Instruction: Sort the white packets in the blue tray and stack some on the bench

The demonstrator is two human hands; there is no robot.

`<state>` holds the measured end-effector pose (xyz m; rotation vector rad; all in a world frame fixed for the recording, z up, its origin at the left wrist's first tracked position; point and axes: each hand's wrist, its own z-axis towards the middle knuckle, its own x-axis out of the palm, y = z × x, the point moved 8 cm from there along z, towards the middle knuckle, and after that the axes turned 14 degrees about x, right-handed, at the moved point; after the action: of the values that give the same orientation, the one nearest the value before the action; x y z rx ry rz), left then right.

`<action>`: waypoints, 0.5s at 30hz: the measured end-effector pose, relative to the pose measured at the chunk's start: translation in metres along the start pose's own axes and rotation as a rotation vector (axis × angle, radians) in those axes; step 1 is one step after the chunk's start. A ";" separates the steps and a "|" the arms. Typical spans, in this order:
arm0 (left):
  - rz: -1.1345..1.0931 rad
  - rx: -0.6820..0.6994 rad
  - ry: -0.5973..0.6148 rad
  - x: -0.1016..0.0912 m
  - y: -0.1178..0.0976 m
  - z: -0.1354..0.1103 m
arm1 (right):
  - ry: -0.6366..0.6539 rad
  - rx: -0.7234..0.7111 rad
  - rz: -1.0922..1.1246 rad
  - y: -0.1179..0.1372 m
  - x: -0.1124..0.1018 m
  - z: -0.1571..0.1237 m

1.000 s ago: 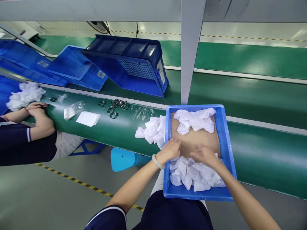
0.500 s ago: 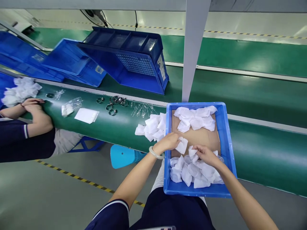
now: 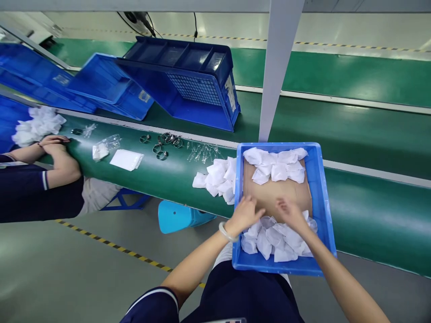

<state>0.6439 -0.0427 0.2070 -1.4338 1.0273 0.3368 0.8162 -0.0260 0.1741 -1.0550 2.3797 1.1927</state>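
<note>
My left hand is over the left side of a blue tray, just above the near heap of white wrapped packets. Its thumb and fingers are apart, and nothing shows between them. My right hand is above the right part of that same heap; motion smears its fingers, and I see no packet in them. Brown cardboard lines the tray bottom and shows bare between the hands and a far group of white wrapped packets.
More white packets lie on the green conveyor, left of the tray. Metal ring clamps, clear plastic pieces and a white sheet stack lie farther left, near another person's arms. A grey post rises behind the tray.
The packet my left hand held is no longer in it; the far group has gained no visible packet. My right hand has let go of the near-heap packet and lifted slightly. The view has shifted slightly.
</note>
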 end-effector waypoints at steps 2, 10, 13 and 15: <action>0.006 0.003 0.078 0.032 -0.005 -0.020 | 0.100 0.010 -0.134 -0.005 0.035 -0.008; -0.368 0.034 0.034 0.014 -0.010 -0.040 | 0.295 -0.048 -0.270 -0.011 0.046 -0.019; -0.438 -0.027 -0.028 -0.012 0.005 -0.033 | 0.369 -0.117 -0.139 -0.006 0.023 -0.026; -0.568 -0.072 -0.125 -0.027 0.015 -0.021 | 0.377 -0.138 -0.023 -0.002 0.007 -0.026</action>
<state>0.6096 -0.0494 0.2206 -1.6767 0.4779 0.0464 0.8149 -0.0504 0.1853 -1.4616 2.5772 1.2586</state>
